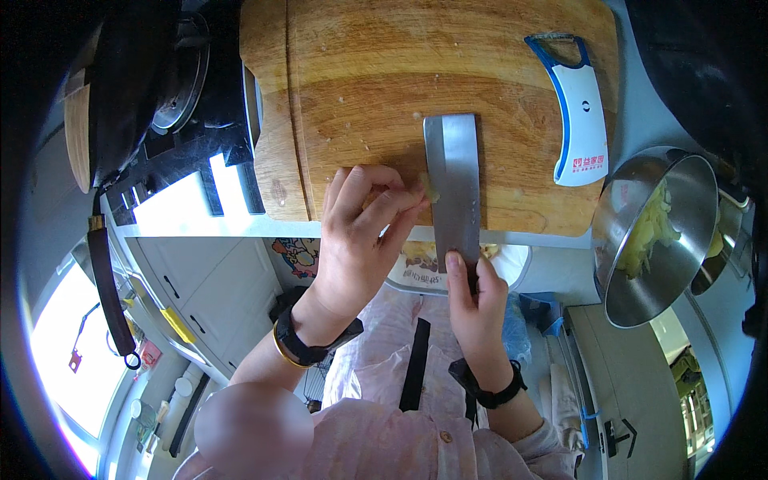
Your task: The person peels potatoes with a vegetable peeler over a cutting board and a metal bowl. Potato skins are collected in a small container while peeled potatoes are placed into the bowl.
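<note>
My right hand (478, 308) is closed round the handle of a cleaver (456, 172). Its broad steel blade lies over the front part of a wooden cutting board (360, 72), pointing away from me. Left of the blade, my left hand (362, 212) has its fingertips pinched on a small pale-yellow vegetable piece (432, 190) that touches or nearly touches the blade's left side. What kind of vegetable it is, I cannot tell. Tiny pale scraps are scattered on the board.
A white and blue peeler (582, 120) lies on the board's right side. Further right stands a steel bowl (694, 200) with pale-yellow shreds (652, 232). Below the board's front edge is a white bin (512, 268) with scraps. A dark-handled pan (108, 280) and stovetop are at left.
</note>
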`<state>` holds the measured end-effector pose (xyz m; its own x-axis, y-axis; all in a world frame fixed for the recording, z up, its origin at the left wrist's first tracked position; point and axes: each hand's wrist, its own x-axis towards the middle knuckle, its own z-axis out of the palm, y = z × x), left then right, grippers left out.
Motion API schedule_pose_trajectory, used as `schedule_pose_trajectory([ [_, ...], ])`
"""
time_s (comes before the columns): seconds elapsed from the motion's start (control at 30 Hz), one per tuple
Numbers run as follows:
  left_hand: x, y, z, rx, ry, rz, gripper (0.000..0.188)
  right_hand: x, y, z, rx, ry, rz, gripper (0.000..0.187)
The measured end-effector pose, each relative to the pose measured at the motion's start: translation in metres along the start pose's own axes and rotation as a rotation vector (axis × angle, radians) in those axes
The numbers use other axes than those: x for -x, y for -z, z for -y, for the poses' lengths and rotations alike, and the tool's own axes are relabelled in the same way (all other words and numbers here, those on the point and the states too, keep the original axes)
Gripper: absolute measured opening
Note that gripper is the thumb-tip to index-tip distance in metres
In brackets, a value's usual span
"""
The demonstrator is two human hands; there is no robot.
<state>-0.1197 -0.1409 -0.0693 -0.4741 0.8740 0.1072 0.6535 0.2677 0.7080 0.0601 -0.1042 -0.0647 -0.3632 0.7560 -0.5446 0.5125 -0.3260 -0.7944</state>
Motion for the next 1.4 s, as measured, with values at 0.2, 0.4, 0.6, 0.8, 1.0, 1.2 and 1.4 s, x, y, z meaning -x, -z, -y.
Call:
schedule_pose_trajectory([
  [0.2,-0.001,0.0,-0.001,-0.023,-0.017,-0.005,0.023,0.0,0.001,-0.002,0.0,0.004,0.04,0.023],
  [0.4,0.0,0.001,-0.002,-0.051,-0.009,0.005,0.024,0.004,0.002,-0.002,-0.002,0.009,0.038,0.023],
  [0.6,0.001,-0.002,0.0,0.019,0.0,-0.013,0.024,0.003,0.005,-0.007,0.084,0.04,0.075,0.019],
  [0.8,-0.001,-0.004,-0.001,0.023,0.021,-0.037,0.024,0.018,0.02,-0.005,0.084,0.052,-0.026,0.019],
  [1.0,-0.002,-0.002,-0.001,0.008,-0.019,-0.041,0.024,0.009,0.025,-0.003,0.111,0.025,0.046,0.022],
  [1.2,0.001,0.003,-0.003,-0.072,-0.001,-0.017,0.021,0.007,0.022,0.001,0.108,0.036,0.057,0.023],
  [1.4,0.001,0.007,0.0,-0.076,-0.078,0.003,0.026,0.004,0.021,-0.002,0.098,0.056,0.06,0.023],
])
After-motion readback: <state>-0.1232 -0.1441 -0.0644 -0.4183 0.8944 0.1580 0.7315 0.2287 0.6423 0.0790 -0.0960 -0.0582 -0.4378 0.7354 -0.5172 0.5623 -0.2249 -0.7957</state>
